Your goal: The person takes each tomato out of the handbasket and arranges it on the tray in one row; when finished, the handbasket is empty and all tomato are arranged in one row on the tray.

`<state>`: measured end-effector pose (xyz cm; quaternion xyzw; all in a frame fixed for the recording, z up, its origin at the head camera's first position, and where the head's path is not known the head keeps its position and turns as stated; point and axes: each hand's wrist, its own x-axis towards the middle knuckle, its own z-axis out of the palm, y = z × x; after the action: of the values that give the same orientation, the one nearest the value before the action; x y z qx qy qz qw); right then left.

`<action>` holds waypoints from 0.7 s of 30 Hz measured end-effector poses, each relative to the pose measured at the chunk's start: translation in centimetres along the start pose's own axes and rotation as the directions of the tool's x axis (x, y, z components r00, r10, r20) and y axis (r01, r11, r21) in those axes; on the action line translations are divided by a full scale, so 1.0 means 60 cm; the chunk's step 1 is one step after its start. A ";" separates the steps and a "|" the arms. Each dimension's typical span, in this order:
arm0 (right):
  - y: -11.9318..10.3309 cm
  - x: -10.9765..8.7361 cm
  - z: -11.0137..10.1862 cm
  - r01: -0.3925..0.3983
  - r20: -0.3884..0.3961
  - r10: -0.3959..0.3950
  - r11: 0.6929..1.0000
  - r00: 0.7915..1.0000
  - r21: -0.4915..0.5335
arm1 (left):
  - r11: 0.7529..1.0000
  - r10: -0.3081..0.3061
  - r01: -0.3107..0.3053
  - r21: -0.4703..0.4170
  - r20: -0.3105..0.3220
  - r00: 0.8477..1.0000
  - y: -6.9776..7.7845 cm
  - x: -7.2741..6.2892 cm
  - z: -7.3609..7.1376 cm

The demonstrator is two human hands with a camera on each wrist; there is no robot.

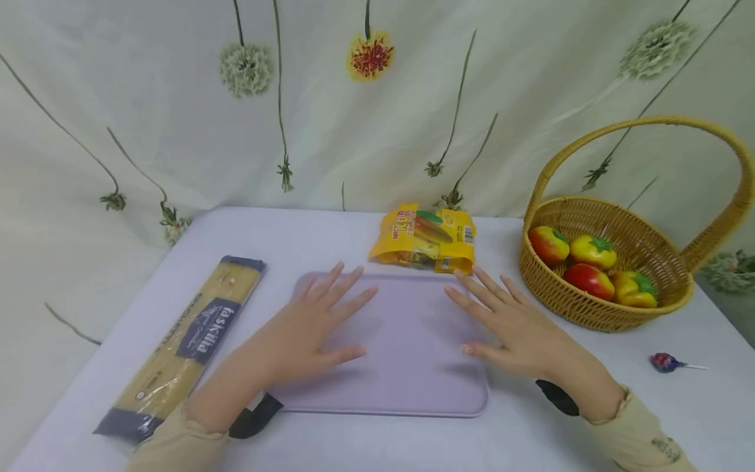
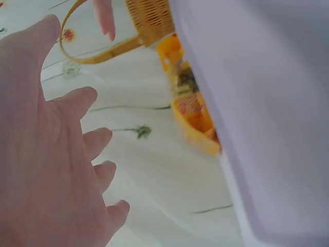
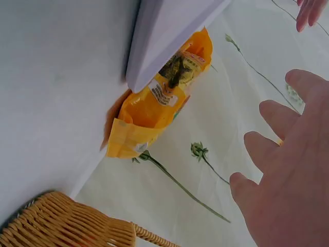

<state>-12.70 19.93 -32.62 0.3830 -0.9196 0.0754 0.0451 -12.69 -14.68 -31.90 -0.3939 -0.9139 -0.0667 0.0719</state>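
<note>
Both hands hover over a pale purple tray (image 1: 407,367), fingers spread and holding nothing. My left hand (image 1: 312,328) is above the tray's left side, and my right hand (image 1: 519,328) is over its right edge. In the left wrist view the left hand (image 2: 56,139) shows its fingers apart; the right wrist view has the right hand (image 3: 288,154) likewise empty. Just behind the tray lies a yellow bag (image 1: 425,237) with a mango picture on it. A long pack of spaghetti (image 1: 189,341) lies slanted to the left of the left hand.
At the right stands a wicker basket (image 1: 601,321) with a tall handle, holding several red-and-yellow toy fruits (image 1: 590,280). A wrapped lollipop (image 1: 665,362) lies in front of it. Behind the white table (image 1: 277,236) hangs a flower-patterned curtain (image 1: 330,131).
</note>
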 end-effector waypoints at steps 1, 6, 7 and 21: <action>0.004 -0.001 -0.005 -0.023 0.010 0.023 1.000 1.000 0.005 | 1.000 -0.012 0.012 0.004 -0.003 1.000 -0.002 0.000 -0.006; 0.030 -0.012 -0.039 -0.137 0.033 0.136 0.990 0.990 0.034 | 0.997 -0.083 0.083 0.000 -0.005 0.997 -0.013 -0.001 -0.040; 0.037 -0.016 -0.047 -0.146 0.028 0.145 0.988 0.989 0.041 | 0.995 -0.096 0.096 -0.005 -0.003 0.995 -0.017 -0.003 -0.045; 0.156 -0.101 -0.144 -0.351 -0.024 0.390 0.851 0.920 0.392 | 0.928 -0.247 0.228 -0.295 -0.029 0.969 -0.068 -0.062 -0.070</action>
<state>-14.87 32.13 -25.95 0.1954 -0.9402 0.2789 0.0020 -12.78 -20.87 -28.71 -0.2842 -0.9323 -0.2209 0.0346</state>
